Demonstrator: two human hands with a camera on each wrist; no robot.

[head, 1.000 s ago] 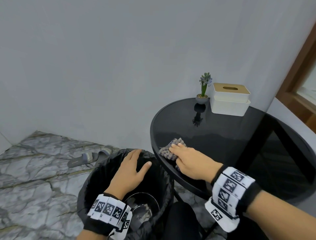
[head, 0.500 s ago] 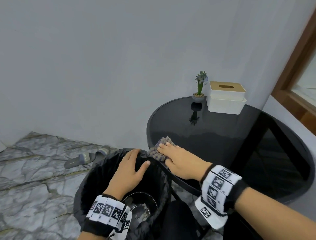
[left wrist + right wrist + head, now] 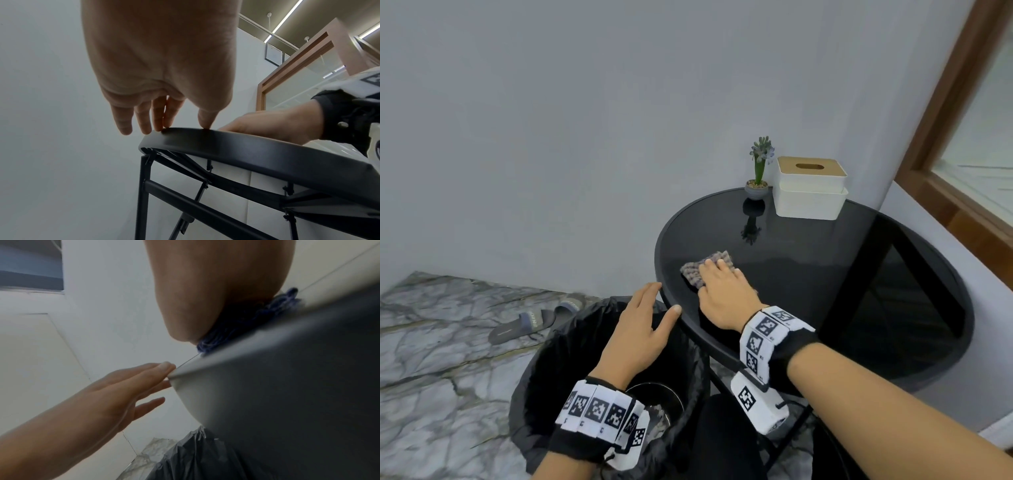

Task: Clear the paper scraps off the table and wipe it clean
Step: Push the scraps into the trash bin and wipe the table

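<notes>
Your left hand [image 3: 635,334] hangs flat over the black-lined bin [image 3: 544,370] at the 7 o'clock side of the round black desk [image 3: 842,274], fingers straight and together, thumb spread toward 2 o'clock. In the left wrist view the fingertips [image 3: 158,125] and the thumb tip touch the desk's rim, and the right wrist view shows the same fingers laid against the edge. That grip is released and holds nothing. The forearm rises from the bottom of the head view, wearing a wristband of black-and-white markers [image 3: 602,411].

Your right hand [image 3: 726,296] lies palm down on the desk near its 9 o'clock edge, pressing a grey knitted cloth [image 3: 697,270] flat against the glossy top. The fingers reach straight toward 11 o'clock over the cloth, which shows beyond the fingertips and along the thumb side of the hand. This grip, too, is released, straight fingers pressing rather than clutching. In the right wrist view the cloth [image 3: 242,324] bunches dark and bluish under the palm, right at the desk surface. The right forearm crosses the desk from 5 o'clock, with its own marker band [image 3: 767,339].

At the desk's 12 o'clock side a small potted plant [image 3: 758,171] stands just beside a white tissue box [image 3: 810,193] with a wooden lid. A pair of grey slippers [image 3: 534,320] lies on the marbled floor [image 3: 431,342], at 10 o'clock from the bin.
</notes>
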